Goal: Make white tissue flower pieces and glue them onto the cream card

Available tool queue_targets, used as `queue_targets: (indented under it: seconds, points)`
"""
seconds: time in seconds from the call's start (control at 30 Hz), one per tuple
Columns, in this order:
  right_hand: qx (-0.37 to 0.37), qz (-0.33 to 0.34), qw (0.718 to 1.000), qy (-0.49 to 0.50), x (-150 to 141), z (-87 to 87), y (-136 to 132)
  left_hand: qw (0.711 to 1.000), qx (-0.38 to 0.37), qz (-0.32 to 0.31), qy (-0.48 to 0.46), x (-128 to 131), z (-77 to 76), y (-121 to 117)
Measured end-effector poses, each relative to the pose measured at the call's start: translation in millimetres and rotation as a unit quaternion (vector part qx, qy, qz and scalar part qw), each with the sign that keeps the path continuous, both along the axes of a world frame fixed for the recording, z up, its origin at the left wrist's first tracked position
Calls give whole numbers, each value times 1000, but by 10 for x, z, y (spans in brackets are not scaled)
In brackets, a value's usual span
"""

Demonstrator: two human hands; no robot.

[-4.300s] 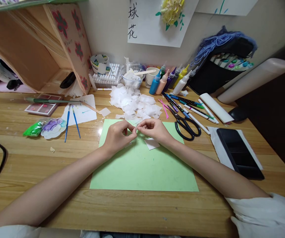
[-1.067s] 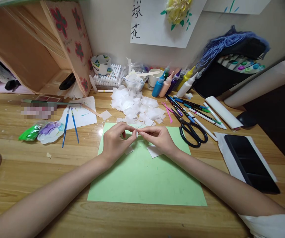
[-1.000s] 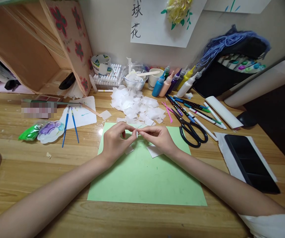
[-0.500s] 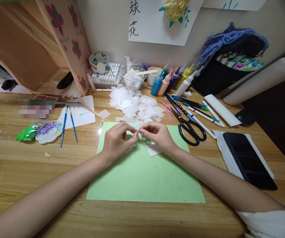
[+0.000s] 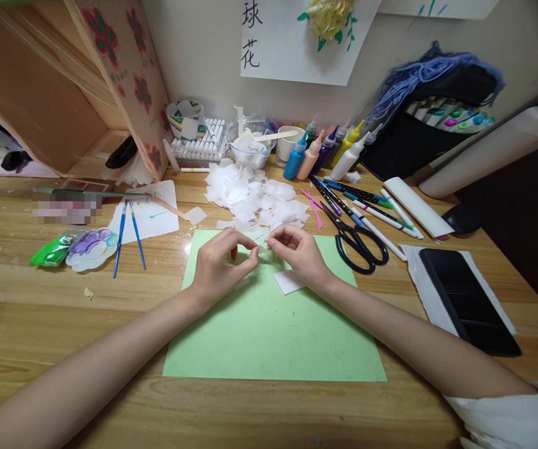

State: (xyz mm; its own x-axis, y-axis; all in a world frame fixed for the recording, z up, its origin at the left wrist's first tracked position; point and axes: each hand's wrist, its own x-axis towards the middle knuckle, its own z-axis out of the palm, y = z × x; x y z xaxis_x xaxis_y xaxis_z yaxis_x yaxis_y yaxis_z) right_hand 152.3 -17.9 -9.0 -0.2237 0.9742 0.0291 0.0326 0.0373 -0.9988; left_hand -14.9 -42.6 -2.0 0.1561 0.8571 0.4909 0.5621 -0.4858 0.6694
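Observation:
Over the green sheet of paper (image 5: 273, 337), my two hands are close together with fingertips nearly meeting. My left hand (image 5: 224, 262) is closed, thumb and index finger pinched at a small white paper piece (image 5: 262, 248). On the other side of that piece, my right hand (image 5: 299, 252) pinches with thumb and forefinger; its other fingers are curled. The piece is tiny and partly hidden by the fingertips. A white paper square (image 5: 288, 282) lies on the green sheet beneath my right hand. Just beyond the sheet is a heap of white paper squares (image 5: 245, 193).
Black-handled scissors (image 5: 360, 243) lie right of my hands, beside scattered pens (image 5: 376, 218). Further right is a black phone (image 5: 465, 299). Paint bottles (image 5: 308, 159) stand behind the heap. At left are two paintbrushes (image 5: 136, 234) and a flower-shaped palette (image 5: 91, 249).
My right fingertips have shifted slightly right and up, away from the left ones, so the gap between them is wider. My left hand stays nearly in place.

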Motion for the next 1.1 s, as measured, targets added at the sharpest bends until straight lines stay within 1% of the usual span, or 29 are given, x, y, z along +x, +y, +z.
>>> queue_targets:
  seconds: [0.2,0.3,0.37,0.4,0.47,0.57,0.67,0.73,0.8,0.93,1.1]
  points:
    - [11,-18,1000,2,13,-1,-6,999,-21,-7,-27,-12,21,7]
    - [26,-48,998,11,27,-9,-4,994,-62,-39,-86,-26,18,32]
    - [37,-58,997,17,34,-9,-3,982,-105,-70,-137,-34,8,55]
    - [41,-48,998,15,35,-7,-4,975,-128,-85,-159,-37,2,66]
    - [54,-1,999,3,33,-2,-13,962,-167,-103,-190,-40,-10,89]
    - [85,67,994,-18,25,-2,-36,952,-199,-100,-212,-39,-14,117]
    - [91,79,993,-17,21,-18,-50,944,-225,-97,-220,-37,-3,131]
    - [80,67,994,-10,23,-32,-47,940,-242,-104,-217,-38,7,129]
    - [68,50,996,-7,25,-41,-39,942,-249,-110,-196,-41,12,118]
    - [49,39,998,1,21,-25,-25,960,-228,-102,-127,-46,7,95]
    - [23,53,998,35,22,28,-25,964,-210,-102,-129,-54,22,94]
